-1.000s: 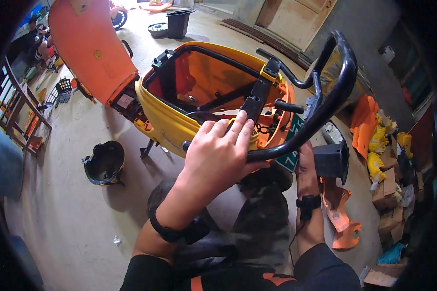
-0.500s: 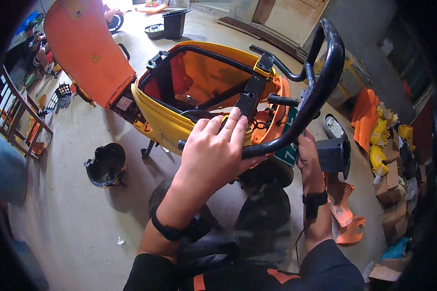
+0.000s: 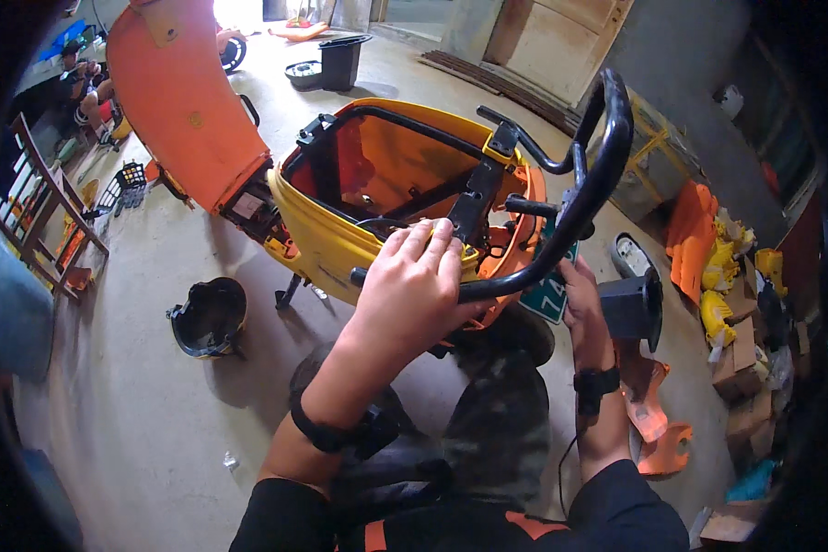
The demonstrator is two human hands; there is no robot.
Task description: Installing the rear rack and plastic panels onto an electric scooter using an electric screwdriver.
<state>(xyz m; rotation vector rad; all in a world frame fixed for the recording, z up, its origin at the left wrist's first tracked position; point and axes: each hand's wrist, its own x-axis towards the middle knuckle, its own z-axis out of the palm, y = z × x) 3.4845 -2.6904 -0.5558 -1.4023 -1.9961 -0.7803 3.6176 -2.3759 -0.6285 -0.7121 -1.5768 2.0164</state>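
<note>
A scooter's yellow and orange rear body (image 3: pixel 327 248), hollow inside, stands before me with a thick black tubular grab rail (image 3: pixel 614 152) rising at its right end. My left hand (image 3: pixel 412 283) lies over the near yellow rim, fingers stretched out against the end of a black metal bracket (image 3: pixel 477 191). Its thumb goes out of sight beneath the rail. Beyond the rail's lower bend, my right hand (image 3: pixel 581 296) grips the edge of a green number plate (image 3: pixel 550 299) with white characters. Part of the plate is behind the rail.
An orange panel (image 3: pixel 179 115) stands raised at the left. A black helmet-shaped shell (image 3: pixel 209 317) lies on the floor. Right of me are a black bin (image 3: pixel 630 308), orange covers (image 3: pixel 649 400) and cardboard boxes (image 3: pixel 736 368). Another person (image 3: pixel 87 87) sits far left.
The scooter body sits slightly lower and further right in view. My left fingertips have slid off the bracket's top toward its near end. The right hand stays at the plate.
</note>
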